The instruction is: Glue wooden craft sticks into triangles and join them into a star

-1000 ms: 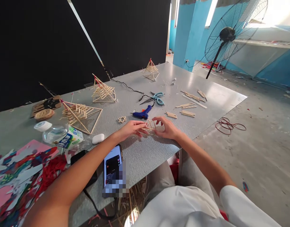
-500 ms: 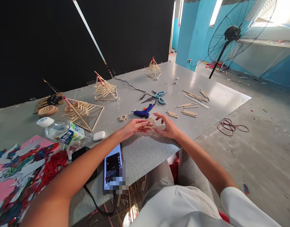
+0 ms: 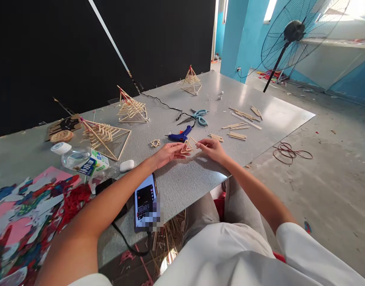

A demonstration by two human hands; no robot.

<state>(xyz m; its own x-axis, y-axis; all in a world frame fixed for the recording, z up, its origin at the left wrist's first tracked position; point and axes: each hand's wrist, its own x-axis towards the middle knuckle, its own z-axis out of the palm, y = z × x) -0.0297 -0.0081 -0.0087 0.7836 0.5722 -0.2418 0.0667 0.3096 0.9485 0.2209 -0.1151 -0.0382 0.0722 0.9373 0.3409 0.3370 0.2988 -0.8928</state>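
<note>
Near edge of the grey tabletop (image 3: 188,190) runs obliquely; a strip of surface lies between it and both hands. Far side is bounded by a black panel (image 3: 170,39). By the left hand (image 3: 170,154) one small stick triangle (image 3: 186,150) is gripped between thumb and fingers, over the tabletop, near side of the glue gun (image 3: 180,136). By the right hand (image 3: 212,150) one thin stick (image 3: 193,140) is pinched at the fingertips, just beside the triangle. Counted: three stick pyramids (image 3: 131,109), left and far; one stick star (image 3: 155,145); one pair of scissors (image 3: 199,113); five groups of loose sticks (image 3: 237,136), right.
</note>
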